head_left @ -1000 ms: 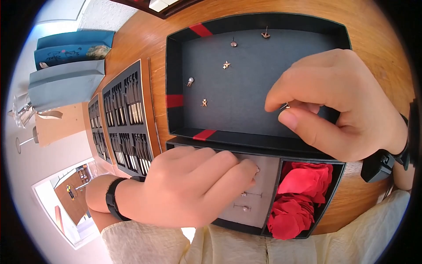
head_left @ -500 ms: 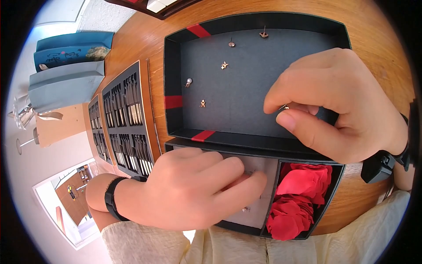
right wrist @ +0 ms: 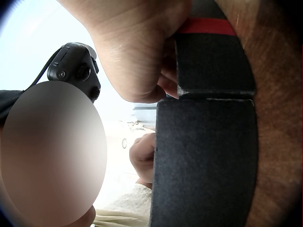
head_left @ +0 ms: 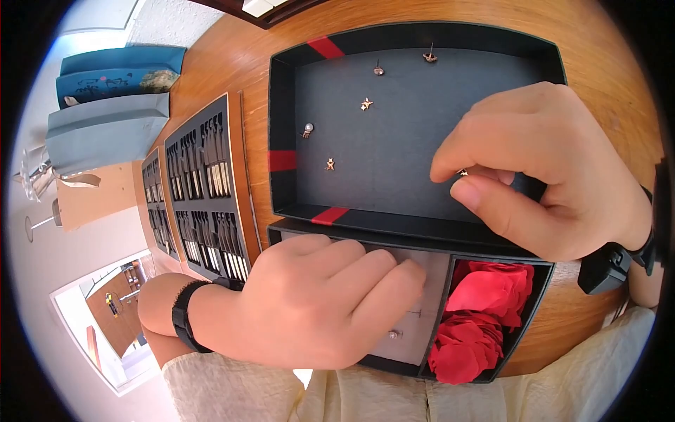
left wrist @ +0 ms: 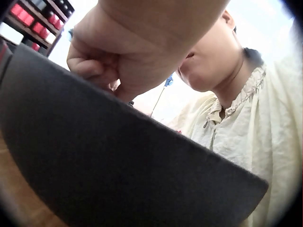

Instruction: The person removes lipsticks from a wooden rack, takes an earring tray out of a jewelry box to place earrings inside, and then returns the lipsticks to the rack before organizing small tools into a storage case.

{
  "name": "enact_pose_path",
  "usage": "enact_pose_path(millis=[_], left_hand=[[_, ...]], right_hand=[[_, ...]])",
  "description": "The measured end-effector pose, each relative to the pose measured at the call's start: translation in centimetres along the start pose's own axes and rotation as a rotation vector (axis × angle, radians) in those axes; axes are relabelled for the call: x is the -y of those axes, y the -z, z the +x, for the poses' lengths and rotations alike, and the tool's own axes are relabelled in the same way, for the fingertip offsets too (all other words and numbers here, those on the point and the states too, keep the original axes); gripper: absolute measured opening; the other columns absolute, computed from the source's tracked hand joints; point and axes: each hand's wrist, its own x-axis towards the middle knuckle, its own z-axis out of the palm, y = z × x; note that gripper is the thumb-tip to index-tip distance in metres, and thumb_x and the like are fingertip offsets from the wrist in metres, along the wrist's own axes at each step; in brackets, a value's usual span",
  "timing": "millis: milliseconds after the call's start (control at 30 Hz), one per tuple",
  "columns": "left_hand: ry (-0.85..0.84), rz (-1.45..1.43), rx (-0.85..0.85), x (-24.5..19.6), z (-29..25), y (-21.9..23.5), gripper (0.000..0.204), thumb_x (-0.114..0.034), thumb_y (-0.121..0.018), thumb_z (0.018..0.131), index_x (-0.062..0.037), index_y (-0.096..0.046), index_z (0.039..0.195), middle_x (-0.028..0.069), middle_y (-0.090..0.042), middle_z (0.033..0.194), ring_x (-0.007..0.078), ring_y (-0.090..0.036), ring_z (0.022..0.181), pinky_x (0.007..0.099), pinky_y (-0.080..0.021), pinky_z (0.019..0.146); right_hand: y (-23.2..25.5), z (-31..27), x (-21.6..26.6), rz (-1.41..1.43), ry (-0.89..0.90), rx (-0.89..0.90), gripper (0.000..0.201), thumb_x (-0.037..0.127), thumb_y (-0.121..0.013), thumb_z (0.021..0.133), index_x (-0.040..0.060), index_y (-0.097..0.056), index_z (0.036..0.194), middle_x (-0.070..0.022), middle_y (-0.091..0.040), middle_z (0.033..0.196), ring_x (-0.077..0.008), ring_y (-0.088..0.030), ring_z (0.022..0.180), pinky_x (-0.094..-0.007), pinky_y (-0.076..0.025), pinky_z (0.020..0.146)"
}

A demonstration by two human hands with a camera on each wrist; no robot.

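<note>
My right hand [head_left: 534, 165] hovers over the dark box tray [head_left: 394, 148], thumb and forefinger pinching a small gold earring [head_left: 463, 171]. Several other earrings lie in that tray, among them a star-shaped one [head_left: 366, 104] and one with a pearl [head_left: 309, 129]. Over the pale insert [head_left: 430, 281] of the lower box is my left hand [head_left: 316, 302], back upward and fingers curled. Its fingertips are hidden in the head view; in the left wrist view the hand [left wrist: 137, 52] is bent down behind the dark box wall [left wrist: 123, 151], its grip unclear. One stone earring [head_left: 396, 335] shows beside it.
Red fabric petals [head_left: 489, 292] fill the lower box's right compartment. To the left, trays of dark-handled pieces [head_left: 204, 183] lie on the wooden table [head_left: 598, 49], with blue and grey bags [head_left: 109, 126] beyond. A dark-framed box [head_left: 246, 10] stands at the top edge.
My left hand has shifted slightly right over the insert, covering earrings that showed a second ago. My right hand keeps its pinch on the small earring, nearly still.
</note>
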Motion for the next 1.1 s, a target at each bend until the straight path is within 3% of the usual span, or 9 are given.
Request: enact_pose_path(millis=[267,367,433,533,633,867,933,1033,1100], left_hand=[[0.082,-0.072,0.047,-0.2,0.7,1.8,0.025,-0.014,-0.081,0.071,-0.0028,-0.064,0.086,0.004,-0.055,0.064,0.0175,-0.051,0.047,0.0289,-0.037,0.043],[0.112,-0.026,-0.003,0.2,2.1,2.9,0.022,-0.01,-0.08,0.072,-0.0037,-0.064,0.086,0.0063,-0.059,0.067,0.0201,-0.054,0.05,0.0303,-0.039,0.045],[0.178,0.1,0.054,0.9,3.7,3.6,0.018,-0.004,-0.077,0.074,-0.004,-0.064,0.088,0.0098,-0.06,0.071,0.0249,-0.056,0.055,0.0326,-0.041,0.048],[0.161,0.179,0.069,2.7,5.2,2.6,0.021,-0.006,-0.071,0.081,-0.0067,-0.063,0.1,0.0098,-0.061,0.085,0.0319,-0.059,0.065,0.0366,-0.046,0.054],[0.129,0.114,0.118,3.8,6.2,2.0,0.019,-0.008,-0.069,0.084,-0.0069,-0.062,0.102,0.0106,-0.062,0.089,0.0339,-0.061,0.07,0.0395,-0.048,0.058],[0.047,-0.032,0.118,5.0,7.5,0.8,0.017,-0.012,-0.068,0.086,-0.0057,-0.06,0.1,0.014,-0.064,0.092,0.0359,-0.063,0.075,0.0415,-0.05,0.063],[0.047,-0.002,0.172,5.1,7.6,0.9,0.018,-0.014,-0.068,0.086,-0.0061,-0.061,0.101,0.0143,-0.064,0.094,0.0367,-0.063,0.076,0.0423,-0.051,0.064],[0.056,0.023,0.109,4.7,7.1,1.2,0.018,-0.008,-0.069,0.083,-0.0051,-0.061,0.099,0.0131,-0.064,0.092,0.0338,-0.065,0.074,0.0396,-0.052,0.062],[0.077,-0.039,0.025,4.4,6.5,1.7,0.019,-0.003,-0.07,0.08,-0.0045,-0.062,0.098,0.0123,-0.064,0.092,0.0313,-0.065,0.073,0.0374,-0.052,0.061]], right_hand=[[0.5,-0.7,-1.3,0.082,-0.107,0.059,0.009,0.002,-0.06,0.081,-0.0011,-0.066,0.087,-0.0091,-0.061,0.067,-0.0204,-0.056,0.053,-0.0305,-0.043,0.05],[0.5,-0.8,-1.3,0.142,-0.149,-0.102,0.014,0.007,-0.054,0.089,-0.0014,-0.064,0.087,-0.0061,-0.058,0.065,-0.0143,-0.053,0.054,-0.0268,-0.039,0.05],[1.0,-0.6,-0.6,0.299,-0.398,-0.1,0.021,0.012,-0.047,0.095,-0.0006,-0.06,0.084,0.0,-0.05,0.061,-0.007,-0.044,0.053,-0.0231,-0.031,0.05],[-0.5,-1.0,-0.4,0.377,-0.311,-0.293,0.022,0.014,-0.045,0.096,0.0016,-0.055,0.082,0.0045,-0.042,0.062,-0.0032,-0.035,0.054,-0.0219,-0.025,0.05],[1.3,0.0,0.0,0.489,-0.472,-0.204,0.022,0.014,-0.045,0.097,0.003,-0.052,0.08,0.0053,-0.041,0.063,-0.0026,-0.032,0.054,-0.0214,-0.024,0.05],[0.4,-1.4,-1.5,0.577,-0.418,-0.263,0.023,0.015,-0.044,0.098,0.0035,-0.053,0.079,0.0054,-0.041,0.064,-0.002,-0.032,0.054,-0.0211,-0.024,0.051],[1.8,-0.9,-0.9,0.486,-0.499,-0.097,0.024,0.015,-0.044,0.098,0.0034,-0.053,0.079,0.0054,-0.041,0.064,-0.0018,-0.031,0.055,-0.0212,-0.024,0.051],[-0.7,-1.3,-1.2,0.501,-0.35,-0.315,0.023,0.014,-0.044,0.098,0.0036,-0.053,0.079,0.0062,-0.04,0.064,-0.0019,-0.031,0.055,-0.0213,-0.024,0.05],[0.8,-1.2,-1.2,0.49,-0.403,-0.24,0.022,0.013,-0.045,0.097,0.0032,-0.053,0.079,0.0059,-0.04,0.062,-0.0022,-0.032,0.055,-0.0213,-0.024,0.05]])
